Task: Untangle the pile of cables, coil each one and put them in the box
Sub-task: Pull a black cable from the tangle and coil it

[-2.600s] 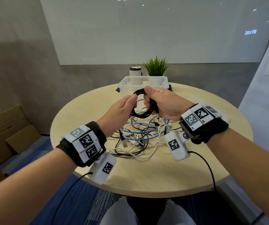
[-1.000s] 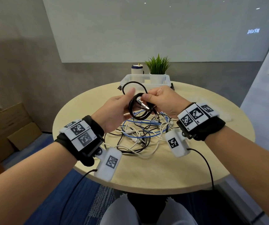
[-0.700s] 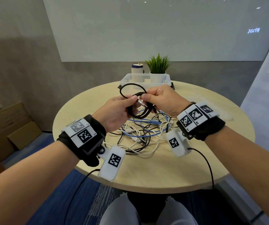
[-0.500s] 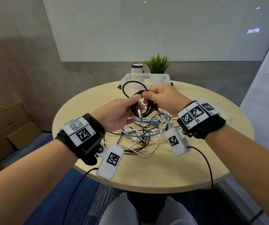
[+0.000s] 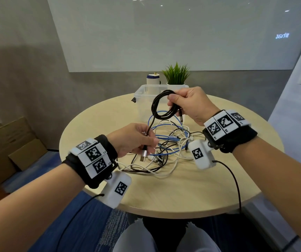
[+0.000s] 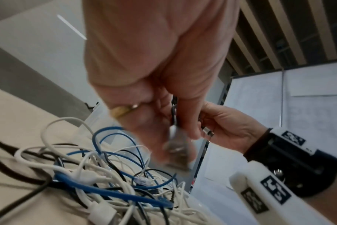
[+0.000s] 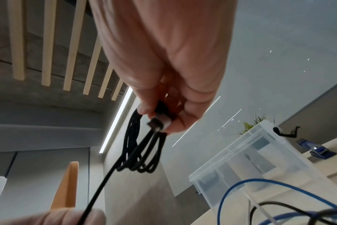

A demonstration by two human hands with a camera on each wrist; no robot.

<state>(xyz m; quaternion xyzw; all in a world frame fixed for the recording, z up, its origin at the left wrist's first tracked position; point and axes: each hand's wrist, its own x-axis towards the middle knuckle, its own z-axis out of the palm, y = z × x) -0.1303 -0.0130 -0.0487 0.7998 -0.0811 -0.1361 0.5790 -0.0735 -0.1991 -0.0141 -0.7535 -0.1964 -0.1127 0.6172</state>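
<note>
The left hand (image 5: 135, 138) had drawn the black USB cable (image 5: 161, 106)'s plug end down from the coil gripped in the right hand (image 5: 191, 103), leaving a tail unwound, so coiling was unfinished

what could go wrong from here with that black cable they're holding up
The right hand pinches the coiled black cable on one side only, so the loops could slip apart and undo the coil. The left hand holds the tail near its USB plug, just above the tangled pile; the plug might snag a white or blue cable there. The clear box stands right behind the coil, so a swing could nudge it.
</note>
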